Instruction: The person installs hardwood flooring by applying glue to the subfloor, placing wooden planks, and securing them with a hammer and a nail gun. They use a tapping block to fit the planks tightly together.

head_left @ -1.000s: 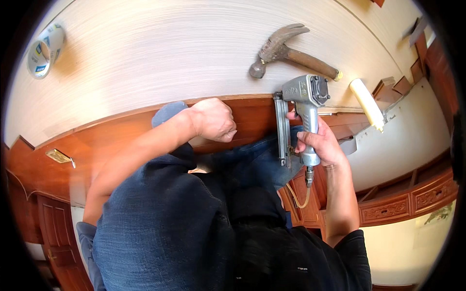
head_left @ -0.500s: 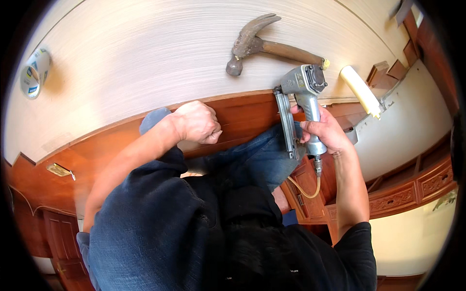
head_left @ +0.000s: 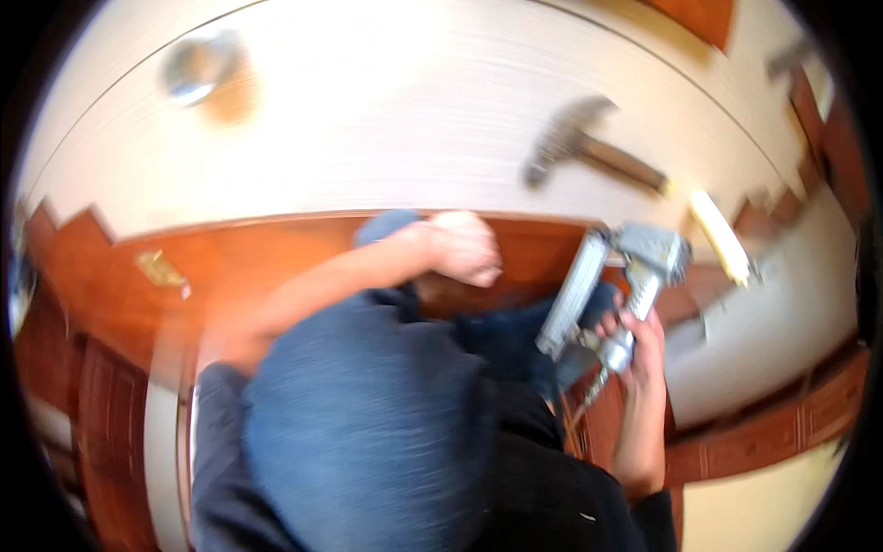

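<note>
The right hand (head_left: 644, 342) is wrapped around the handle of a pneumatic nail gun (head_left: 654, 247), its head near the near edge of a pale panel (head_left: 377, 124). The left hand (head_left: 465, 248), blurred, curls into a fist by that edge. Bare panel spreads between tape roll (head_left: 195, 68) and claw hammer (head_left: 622, 162).

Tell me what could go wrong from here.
The nose of the nail gun in the right hand seems to face toward the left hand, so an accidental shot might go that way. The pale yellow bottle lies close to the gun, near the edge of the pale panel; a bump could knock it off. A swing of the gun might also catch the handle of the hammer nearby.
</note>
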Demonstrator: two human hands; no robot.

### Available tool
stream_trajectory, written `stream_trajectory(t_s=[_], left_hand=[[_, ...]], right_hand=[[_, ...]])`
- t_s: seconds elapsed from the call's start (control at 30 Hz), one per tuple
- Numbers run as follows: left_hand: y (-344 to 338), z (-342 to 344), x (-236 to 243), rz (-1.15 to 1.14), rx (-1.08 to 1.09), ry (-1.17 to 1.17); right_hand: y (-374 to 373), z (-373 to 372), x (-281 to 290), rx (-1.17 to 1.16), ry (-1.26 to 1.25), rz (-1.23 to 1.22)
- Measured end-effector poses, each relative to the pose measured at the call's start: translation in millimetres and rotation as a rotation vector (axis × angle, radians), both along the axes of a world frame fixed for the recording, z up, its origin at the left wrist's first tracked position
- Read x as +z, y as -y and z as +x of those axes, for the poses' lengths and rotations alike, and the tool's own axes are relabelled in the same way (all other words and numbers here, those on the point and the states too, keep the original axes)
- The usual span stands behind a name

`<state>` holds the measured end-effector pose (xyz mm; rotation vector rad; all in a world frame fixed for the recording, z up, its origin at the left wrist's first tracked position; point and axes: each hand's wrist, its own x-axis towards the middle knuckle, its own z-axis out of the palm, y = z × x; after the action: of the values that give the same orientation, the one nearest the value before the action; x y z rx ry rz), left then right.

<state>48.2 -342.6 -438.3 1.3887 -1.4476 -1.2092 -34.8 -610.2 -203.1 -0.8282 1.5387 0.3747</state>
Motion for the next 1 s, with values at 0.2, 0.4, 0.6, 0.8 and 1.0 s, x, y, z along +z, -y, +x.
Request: stream_trajectory(t_s=[0.2,0.4,0.6,0.8,1.0], left_hand=[[36,16,3,0.072,-0.01,-0.007],[12,27,23,0.193,0.013,-0.006],[-69,74,71,0.52,0.439,0.213],[-121,16,110,0.593,0.587,0.05],[-193,50,147,0.668,0.785,0.148]], right_hand=[[-8,-21,10,0.063,0.219,0.122],[-44,-22,5,0.007,0.645,0.157],[-34,-72,-38,-0.235,0.858,0.564],[-35,-105,-56,-0.183,0.84,0.691],[-58,-55,-29,0.143,0.787,0.556]])
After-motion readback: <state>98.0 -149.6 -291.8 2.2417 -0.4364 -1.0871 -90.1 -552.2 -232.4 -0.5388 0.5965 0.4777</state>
